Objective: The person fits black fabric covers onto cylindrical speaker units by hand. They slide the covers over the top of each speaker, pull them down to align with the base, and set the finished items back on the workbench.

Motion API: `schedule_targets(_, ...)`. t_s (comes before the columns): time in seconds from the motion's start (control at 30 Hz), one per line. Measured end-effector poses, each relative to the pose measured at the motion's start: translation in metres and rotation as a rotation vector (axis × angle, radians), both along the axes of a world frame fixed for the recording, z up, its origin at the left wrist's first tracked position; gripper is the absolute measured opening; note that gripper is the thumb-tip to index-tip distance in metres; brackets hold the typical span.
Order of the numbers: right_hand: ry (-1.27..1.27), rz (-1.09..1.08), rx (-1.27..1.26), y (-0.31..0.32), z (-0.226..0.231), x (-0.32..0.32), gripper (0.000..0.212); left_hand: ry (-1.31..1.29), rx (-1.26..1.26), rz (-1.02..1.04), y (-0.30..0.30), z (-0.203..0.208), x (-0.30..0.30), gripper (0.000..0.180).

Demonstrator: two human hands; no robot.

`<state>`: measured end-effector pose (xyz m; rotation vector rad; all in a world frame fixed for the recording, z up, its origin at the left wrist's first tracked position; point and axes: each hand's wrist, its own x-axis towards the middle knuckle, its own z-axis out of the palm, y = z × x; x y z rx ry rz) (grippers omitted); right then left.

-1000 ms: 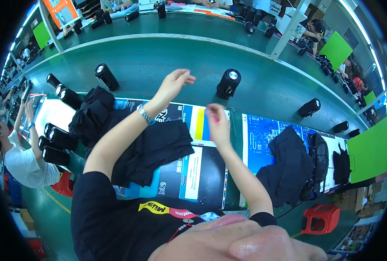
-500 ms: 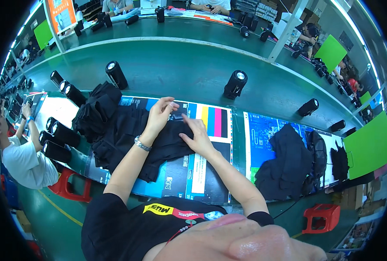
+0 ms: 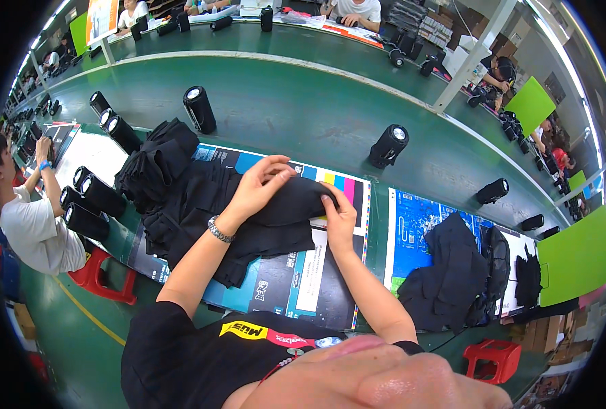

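My left hand (image 3: 260,189) rests at the left end of a black cloth piece (image 3: 290,206). Its fingers are stretched out and slightly bent, with the thumb apart from them. My right hand (image 3: 342,217) pinches the right end of the same piece between thumb and fingers, lifting that edge a little. Beneath lie more flat black cloth pieces (image 3: 200,204), spread in overlapping layers on a printed sheet (image 3: 262,273). A bunched stack of black cloth (image 3: 160,160) stands left of them.
Black cylindrical speakers (image 3: 199,109) stand along the green bench (image 3: 282,95), one speaker (image 3: 389,146) straight ahead. Further right lies another black cloth pile (image 3: 446,273). A co-worker (image 3: 37,225) sits at the left. Red stools (image 3: 105,276) stand below the bench.
My right hand has moved right and taken hold of the cloth's edge, drawing the piece out straighter. My left hand has shifted slightly right. The whole view has swung a little.
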<state>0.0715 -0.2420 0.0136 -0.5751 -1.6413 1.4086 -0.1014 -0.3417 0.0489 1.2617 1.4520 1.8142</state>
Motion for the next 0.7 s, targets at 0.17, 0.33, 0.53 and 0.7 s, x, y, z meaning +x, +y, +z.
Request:
schedule_targets(0.17,0.085,-0.008,-0.266,-0.001,0.008,0.002,0.02,0.597,-0.044,-0.044,-0.007,0.013,0.018,0.041)
schedule_targets(0.33,0.1,0.058,-0.252,-0.002,0.007,-0.001,0.027,0.582,-0.047,0.032,-0.003,0.002,0.014,0.028)
schedule_targets(0.53,-0.174,0.034,0.116,-0.003,-0.009,-0.007,0.034,0.475,-0.113,0.229,0.001,-0.012,-0.002,0.019)
schedule_targets(0.7,-0.224,-0.155,0.543,-0.006,0.006,-0.008,0.019,0.519,-0.008,0.354,-0.001,-0.012,-0.007,0.017)
